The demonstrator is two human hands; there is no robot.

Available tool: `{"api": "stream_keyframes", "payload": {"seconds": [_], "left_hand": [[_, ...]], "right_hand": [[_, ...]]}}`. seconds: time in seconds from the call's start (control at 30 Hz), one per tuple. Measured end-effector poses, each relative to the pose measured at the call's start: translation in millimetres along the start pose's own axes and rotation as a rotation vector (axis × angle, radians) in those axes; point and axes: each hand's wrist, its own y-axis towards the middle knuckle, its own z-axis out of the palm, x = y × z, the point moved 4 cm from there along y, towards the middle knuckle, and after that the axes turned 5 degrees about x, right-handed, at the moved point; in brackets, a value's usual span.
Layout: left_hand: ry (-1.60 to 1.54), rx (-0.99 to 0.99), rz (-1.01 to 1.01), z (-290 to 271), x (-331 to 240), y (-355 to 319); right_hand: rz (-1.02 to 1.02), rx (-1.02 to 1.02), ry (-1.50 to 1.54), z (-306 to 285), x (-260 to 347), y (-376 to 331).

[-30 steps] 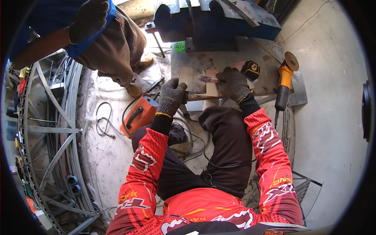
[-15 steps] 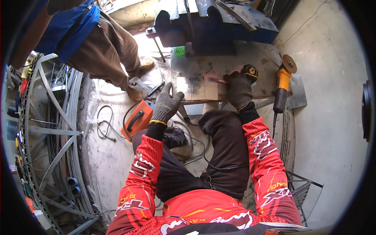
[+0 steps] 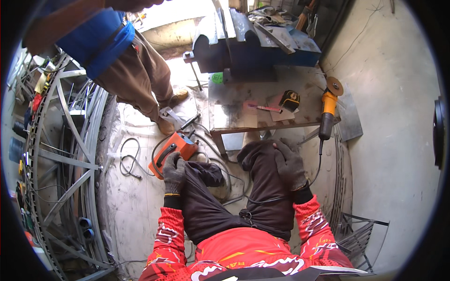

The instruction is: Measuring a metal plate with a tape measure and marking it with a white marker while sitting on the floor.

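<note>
Both of my hands wear dark grey knit gloves and hold nothing. My left hand (image 3: 175, 173) lies on my left knee, close to an orange machine (image 3: 173, 152) with a black handle. On my right thigh rests my right hand (image 3: 289, 164), its fingers stretched out. Ahead of it, a pink-and-white marker (image 3: 266, 108) lies on the low metal worktable (image 3: 229, 91). A black-and-yellow tape measure (image 3: 289, 100) sits just beyond the marker, on a small flat plate.
An angle grinder (image 3: 328, 105) stands at the table's right edge, its cord running down. A dark vise-like block (image 3: 253, 54) fills the table's far side. A person (image 3: 140, 70) in a blue shirt stands ahead left. Metal racking (image 3: 70, 159) lines the left; cables cross the floor.
Both hands have drawn back from the worktable to my legs. My right hand has let go of the marker, which now lies on the table. The person ahead left has shifted slightly.
</note>
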Motion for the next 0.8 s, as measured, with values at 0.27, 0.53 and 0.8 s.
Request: {"api": "stream_keyframes", "payload": {"seconds": [0.27,0.53,0.8], "left_hand": [[0.421,0.096,0.101,24.5,-41.8,-13.1],[0.452,0.104,0.123,22.5,-44.3,-13.8],[0.451,0.089,0.125,21.5,-45.8,-12.8]], "right_hand": [[0.085,-0.157,0.211,3.0,-7.7,-11.2],[0.027,-0.224,0.143,-2.9,-15.4,-17.3],[0.008,-0.216,0.132,-2.0,-10.6,-12.7]]}}
